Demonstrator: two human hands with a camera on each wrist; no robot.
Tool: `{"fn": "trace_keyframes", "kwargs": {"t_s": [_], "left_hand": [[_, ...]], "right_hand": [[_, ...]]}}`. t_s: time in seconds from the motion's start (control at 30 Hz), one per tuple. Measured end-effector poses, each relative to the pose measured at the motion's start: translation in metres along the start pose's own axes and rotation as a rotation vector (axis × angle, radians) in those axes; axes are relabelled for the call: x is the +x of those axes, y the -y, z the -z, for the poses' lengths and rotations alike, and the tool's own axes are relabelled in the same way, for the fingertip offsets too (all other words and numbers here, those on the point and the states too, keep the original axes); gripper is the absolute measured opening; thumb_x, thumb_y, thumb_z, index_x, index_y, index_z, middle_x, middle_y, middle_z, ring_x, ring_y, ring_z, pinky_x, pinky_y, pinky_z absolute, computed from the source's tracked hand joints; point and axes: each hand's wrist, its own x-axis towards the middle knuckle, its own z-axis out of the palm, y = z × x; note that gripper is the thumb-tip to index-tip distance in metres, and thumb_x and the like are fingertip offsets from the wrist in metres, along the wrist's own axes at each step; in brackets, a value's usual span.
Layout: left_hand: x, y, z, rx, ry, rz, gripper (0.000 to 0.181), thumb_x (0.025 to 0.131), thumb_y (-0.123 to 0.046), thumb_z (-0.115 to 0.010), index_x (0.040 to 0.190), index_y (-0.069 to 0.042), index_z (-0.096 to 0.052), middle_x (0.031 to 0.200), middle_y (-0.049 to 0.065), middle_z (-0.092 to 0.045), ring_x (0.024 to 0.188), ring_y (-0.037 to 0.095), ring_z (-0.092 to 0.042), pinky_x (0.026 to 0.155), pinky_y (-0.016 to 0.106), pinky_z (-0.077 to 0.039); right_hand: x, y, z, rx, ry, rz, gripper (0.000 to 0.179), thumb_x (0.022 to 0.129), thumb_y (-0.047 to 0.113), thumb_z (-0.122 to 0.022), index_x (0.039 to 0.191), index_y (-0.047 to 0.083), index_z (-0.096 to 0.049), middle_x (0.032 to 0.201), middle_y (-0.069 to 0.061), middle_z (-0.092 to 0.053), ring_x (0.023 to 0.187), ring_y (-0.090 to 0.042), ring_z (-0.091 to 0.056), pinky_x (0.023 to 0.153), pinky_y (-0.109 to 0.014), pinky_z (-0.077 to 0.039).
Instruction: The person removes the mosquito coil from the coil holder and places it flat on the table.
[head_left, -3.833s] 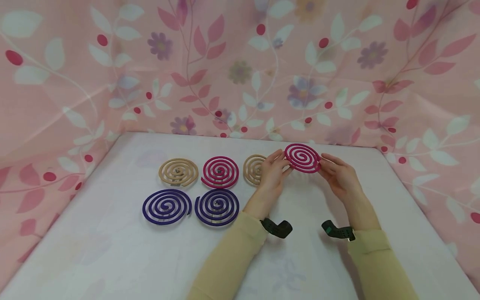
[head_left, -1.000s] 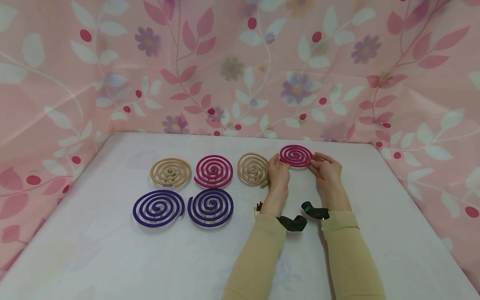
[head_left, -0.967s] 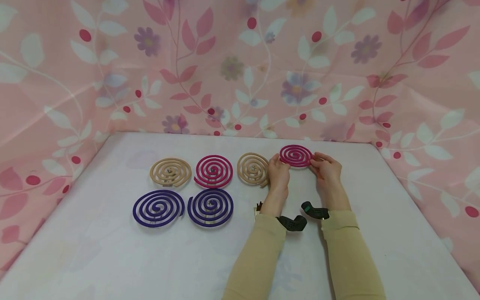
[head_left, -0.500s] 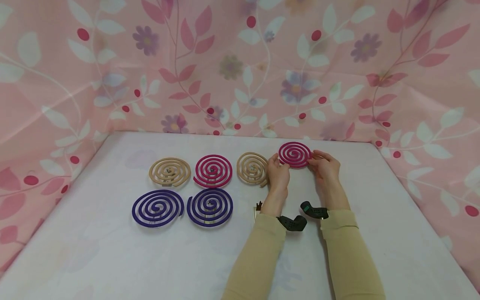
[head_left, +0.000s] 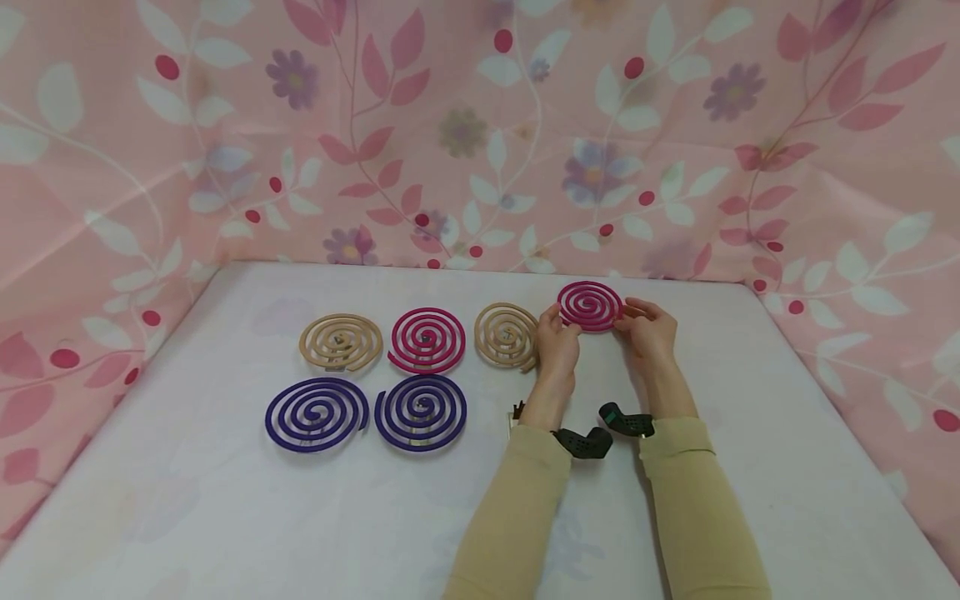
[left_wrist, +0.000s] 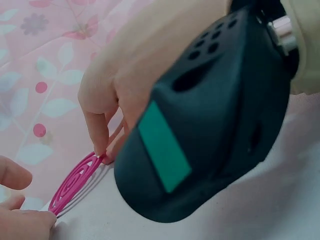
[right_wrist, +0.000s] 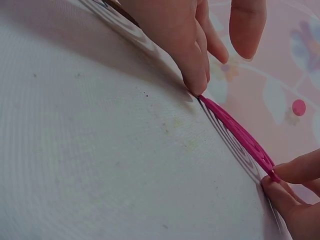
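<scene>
A magenta mosquito coil [head_left: 590,306] is held at its opposite edges by both hands at the back right of the table. My left hand [head_left: 557,354] grips its left edge, and my right hand [head_left: 651,333] pinches its right edge. In the right wrist view the coil [right_wrist: 237,132] appears nearly edge-on, low over the white cloth, with its shadow beside it. The right hand's thumb and finger [right_wrist: 300,167] close on its rim there. Just left of my left hand lies a tan coil [head_left: 506,336], which the hand slightly overlaps.
Another tan coil [head_left: 341,342] and a magenta coil [head_left: 427,340] continue the back row. Two purple coils, one left [head_left: 317,414] and one right [head_left: 420,412], form the front row. A small brown-and-pale item [head_left: 517,412] is partly hidden by my left wrist. Floral fabric [head_left: 461,133] hangs behind.
Compared with the earliest frame, both hands have moved slightly left and the held coil lies flatter. Over the last second its tilt has shifted a little. The other coils stay put.
</scene>
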Motion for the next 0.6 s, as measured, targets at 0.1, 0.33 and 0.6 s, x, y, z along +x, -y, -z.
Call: {"fn": "trace_keyframes", "kwargs": {"t_s": [0.1,0.33,0.6], "left_hand": [[0.0009,0.0002,0.0003,0.006,0.009,-0.003,0.054,0.088,0.008,-0.054,0.141,-0.002,-0.049,0.153,0.022,-0.042,0.146,0.032,-0.035,0.119,0.044,-0.033],[0.0028,0.0012,0.0002,0.014,0.044,-0.010,0.054,0.089,0.009,-0.052,0.142,-0.001,-0.047,0.156,0.020,-0.039,0.148,0.031,-0.031,0.120,0.043,-0.030],[0.0051,0.0030,-0.0003,0.006,0.055,-0.015,0.054,0.089,0.011,-0.051,0.142,-0.001,-0.047,0.155,0.020,-0.041,0.148,0.030,-0.032,0.119,0.043,-0.032]], "right_hand": [[-0.0002,0.0001,-0.0010,-0.005,-0.012,0.008,0.055,0.090,-0.012,-0.056,0.143,0.001,-0.051,0.138,-0.017,-0.055,0.114,-0.018,-0.061,0.074,-0.013,-0.055],[-0.0054,0.0048,-0.0033,0.001,-0.037,0.011,0.053,0.091,-0.013,-0.052,0.142,0.000,-0.050,0.137,-0.019,-0.055,0.121,-0.022,-0.060,0.083,-0.019,-0.056],[-0.0086,0.0082,-0.0059,-0.036,-0.056,0.015,0.054,0.088,-0.016,-0.055,0.140,-0.002,-0.053,0.131,-0.018,-0.057,0.117,-0.022,-0.061,0.074,-0.017,-0.056]]}}
